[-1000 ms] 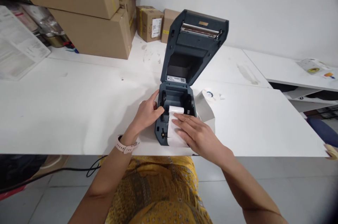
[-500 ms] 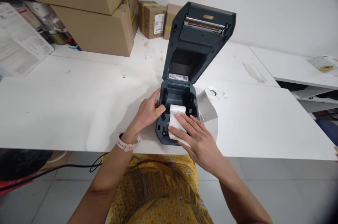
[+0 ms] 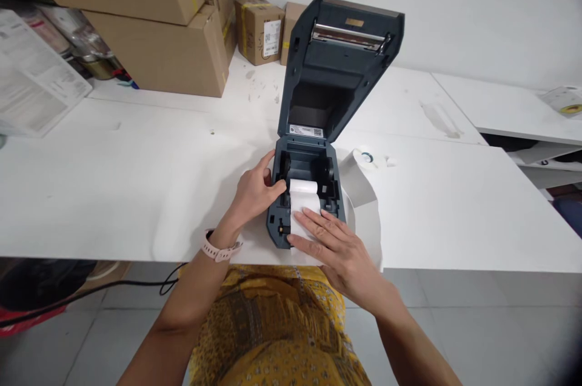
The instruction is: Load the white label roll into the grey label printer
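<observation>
A dark blue-grey label printer [image 3: 295, 149] stands on the white table, its lid [image 3: 348, 53] raised and tilted back. At its left wall my left hand [image 3: 254, 192] holds on, index finger along the outer side and thumb over the rim. A small white paper roll [image 3: 304, 186] sits inside, and a white label strip [image 3: 302, 201] runs from it toward the front edge. My right hand [image 3: 341, 246] lies over that strip with fingers stretched flat, pressing on it. Part of the strip and the printer's front right corner are hidden beneath it.
Right of the printer lie another paper roll [image 3: 364, 159] and a loose curling strip [image 3: 366, 210] that reaches the table's front edge. Cardboard boxes [image 3: 154, 53] stack at the back left. A printed sheet [image 3: 39, 77] is at far left. Black cables [image 3: 113, 284] hang below the table.
My right hand has slid slightly down toward the printer's front, and the strip beneath it now lies flatter and straighter. The left hand keeps its place on the printer's side.
</observation>
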A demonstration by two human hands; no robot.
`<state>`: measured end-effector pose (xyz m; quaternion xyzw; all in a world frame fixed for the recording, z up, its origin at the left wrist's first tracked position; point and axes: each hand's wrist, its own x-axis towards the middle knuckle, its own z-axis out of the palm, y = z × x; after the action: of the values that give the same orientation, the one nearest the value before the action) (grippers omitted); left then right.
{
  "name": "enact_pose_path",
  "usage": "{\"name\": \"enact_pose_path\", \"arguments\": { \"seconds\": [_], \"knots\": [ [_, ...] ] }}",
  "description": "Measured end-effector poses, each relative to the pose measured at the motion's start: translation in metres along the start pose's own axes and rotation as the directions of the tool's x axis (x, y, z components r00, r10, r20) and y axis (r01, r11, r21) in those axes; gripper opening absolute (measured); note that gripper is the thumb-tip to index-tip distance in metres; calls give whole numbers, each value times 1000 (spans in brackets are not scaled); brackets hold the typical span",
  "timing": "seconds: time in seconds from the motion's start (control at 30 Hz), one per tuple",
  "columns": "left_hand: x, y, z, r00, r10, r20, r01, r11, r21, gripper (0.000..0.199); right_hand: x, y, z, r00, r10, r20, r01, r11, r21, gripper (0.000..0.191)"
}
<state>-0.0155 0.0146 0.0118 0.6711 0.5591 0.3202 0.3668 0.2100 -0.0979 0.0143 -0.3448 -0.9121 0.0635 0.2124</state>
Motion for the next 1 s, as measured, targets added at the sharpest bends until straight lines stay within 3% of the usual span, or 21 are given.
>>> {"name": "enact_pose_path", "arguments": {
  "seconds": [0.4,0.6,0.87,1.0],
  "knots": [
    [2,-14,10,999,-22,-31,19,996,-83,81,-5,2,-2,999,1,37,-3,998,56,62],
    [5,-20,17,998,61,35,-48,957,-285,82,-5,3,-2,1000,-2,30,-1,997,80,62],
    [2,-17,14,990,21,136,27,939,-343,88,-5,2,-3,1000,-6,26,3,995,95,62],
    [3,-17,15,990,69,121,-24,938,-347,85,-6,1,-4,1000,3,23,-5,994,105,60]
  ]
}}
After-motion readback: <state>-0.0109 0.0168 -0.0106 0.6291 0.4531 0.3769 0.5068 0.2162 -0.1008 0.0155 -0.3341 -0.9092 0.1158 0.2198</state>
